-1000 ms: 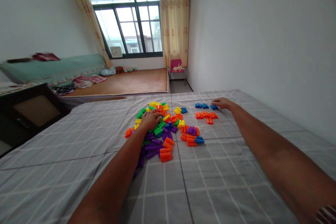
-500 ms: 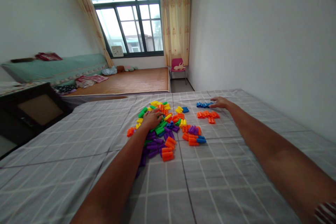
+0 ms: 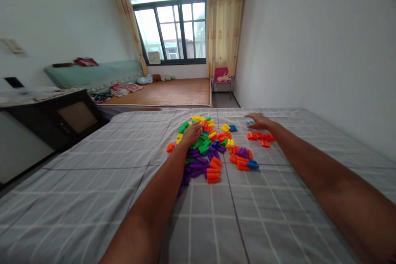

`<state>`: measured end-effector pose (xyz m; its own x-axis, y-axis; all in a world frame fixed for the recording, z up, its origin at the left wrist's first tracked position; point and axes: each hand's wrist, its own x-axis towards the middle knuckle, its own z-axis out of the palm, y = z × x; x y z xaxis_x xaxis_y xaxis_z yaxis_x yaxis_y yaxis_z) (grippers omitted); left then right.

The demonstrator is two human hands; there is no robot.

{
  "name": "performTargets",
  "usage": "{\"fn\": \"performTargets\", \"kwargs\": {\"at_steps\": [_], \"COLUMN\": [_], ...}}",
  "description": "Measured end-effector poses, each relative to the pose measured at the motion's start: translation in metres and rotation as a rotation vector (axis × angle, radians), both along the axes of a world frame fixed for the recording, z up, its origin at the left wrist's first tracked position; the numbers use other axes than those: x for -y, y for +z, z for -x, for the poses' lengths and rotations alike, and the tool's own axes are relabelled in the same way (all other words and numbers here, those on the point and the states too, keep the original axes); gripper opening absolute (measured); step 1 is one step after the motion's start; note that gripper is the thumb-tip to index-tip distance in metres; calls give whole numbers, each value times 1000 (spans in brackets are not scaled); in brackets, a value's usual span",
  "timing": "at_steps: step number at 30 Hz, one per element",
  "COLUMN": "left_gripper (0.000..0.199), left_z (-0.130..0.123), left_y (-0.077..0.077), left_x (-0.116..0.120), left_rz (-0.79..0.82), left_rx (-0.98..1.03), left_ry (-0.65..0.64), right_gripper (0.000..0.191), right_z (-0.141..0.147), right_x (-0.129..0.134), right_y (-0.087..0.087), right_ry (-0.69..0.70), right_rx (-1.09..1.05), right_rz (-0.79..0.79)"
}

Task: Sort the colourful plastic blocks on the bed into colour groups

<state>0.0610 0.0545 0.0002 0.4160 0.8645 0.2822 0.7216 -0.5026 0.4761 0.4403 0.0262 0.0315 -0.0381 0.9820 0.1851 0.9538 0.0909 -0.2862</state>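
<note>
My left hand (image 3: 192,133) rests on the far left part of a heap of colourful plastic connector blocks (image 3: 196,168), its fingers stretched over green, yellow and orange pieces. Nothing is plainly held in it. My right hand (image 3: 260,121) lies over a row of blue blocks (image 3: 250,123), fingers apart, covering most of the row. Just in front of that hand sits a group of joined orange blocks (image 3: 260,136). Between the hands are a yellow and blue cluster (image 3: 228,128) and, nearer me, an orange, purple and blue cluster (image 3: 243,160).
A grey checked cloth (image 3: 210,222) covers the bed surface under the blocks. Beyond stand a second bed with a brown mat (image 3: 182,90) and a pink chair (image 3: 221,75). A dark cabinet (image 3: 77,111) is at the left, a white wall (image 3: 315,41) at the right.
The view has turned left, so the scene sits further right. My right hand has moved left over the blue row, hiding most of it. My left hand stays on the heap.
</note>
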Motion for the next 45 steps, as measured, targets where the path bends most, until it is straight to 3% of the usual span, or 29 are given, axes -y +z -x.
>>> {"fn": "performTargets", "kwargs": {"at_steps": [3,5,8,10,12,14,16,19,22,24,30,33,39,42,45], "left_gripper": [43,46,48,45,38,33,35,36,32,30,31,23,23,30,48], "left_z": [5,13,27,33,34,31,28,25,18,6,-41,-52,-75,-87,-93], "left_y": [7,19,40,49,50,44,35,28,29,32,26,26,29,30,36], "left_x": [-8,-9,-3,9,25,40,52,58,59,62,69,62,59,64,65], "left_rz": [141,255,218,144,129,147,137,48,-67,-148,-81,44,487,584,579], "left_rx": [225,321,333,249,131,4,-106,-219,-293,-280,-204,-55,629,721,671], "left_ry": [81,136,168,75,-138,-359,-442,-333,-118,-60,-325,-259,-173,-164,-287], "right_gripper": [49,44,43,48,53,57,57,52,44,40,31,30,43,50,54], "right_z": [26,51,88,106,117,122,124,123,120,116,109,116,128,124,116], "right_x": [9,21,48,66,79,85,85,82,81,82,87,88,85,81,78], "right_y": [14,20,19,12,3,-8,-17,-28,-36,-39,-41,-38,-35,-34,-33], "right_ry": [69,195,420,522,558,541,486,332,202,153,83,106,218,252,269], "right_rx": [41,18,-30,-60,-79,-95,-124,-215,-367,-447,-475,-496,-612,-628,-614], "right_rz": [-41,-26,65,116,119,83,15,-65,-107,-161,-241,-266,-278,-282,-244]}}
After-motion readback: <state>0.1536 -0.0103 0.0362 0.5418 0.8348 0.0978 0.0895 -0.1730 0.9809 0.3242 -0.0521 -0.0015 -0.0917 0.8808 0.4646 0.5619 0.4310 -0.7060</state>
